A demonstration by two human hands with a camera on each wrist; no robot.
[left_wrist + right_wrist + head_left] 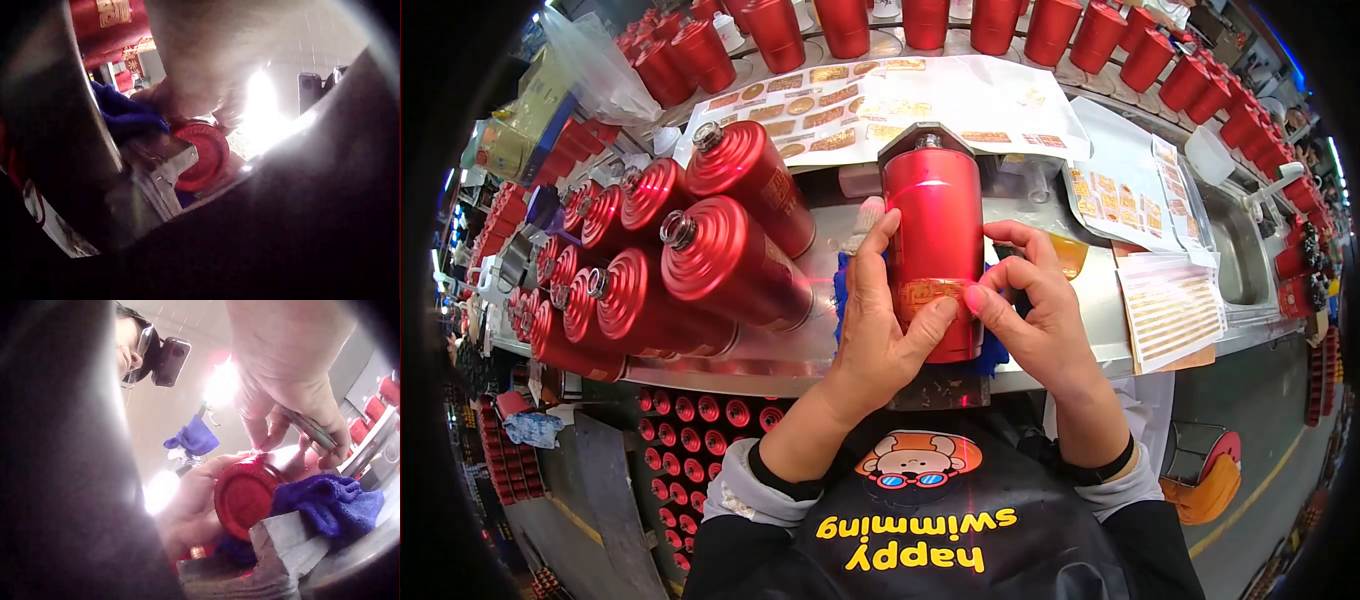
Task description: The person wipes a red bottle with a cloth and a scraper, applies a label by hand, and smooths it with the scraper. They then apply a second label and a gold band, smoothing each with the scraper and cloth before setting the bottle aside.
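A steel worktable point(1040, 365) crosses the middle of the head view, with a stack of red bottles point(670, 260) lying on their sides at centre left. Sheets of gold labels point(880, 105) spread across the upper centre, and further label sheets point(1170, 300) sit at centre right. Rows of upright red cans point(990, 22) line the top edge.

In the centre of the frame a red bottle point(933, 240) lies in a grey cradle point(294, 540), its neck pointing to the top of the frame, resting on a blue cloth point(328, 500). The left hand point(878, 330) wraps the bottle's left side, its thumb pressing on a gold label point(928, 292) low on the body. The right hand point(1035, 320) touches the bottle's right side, its thumb tip beside the label, the curled fingers pinching a thin flat tool point(312, 431). The two hands stand close together, either side of the bottle.
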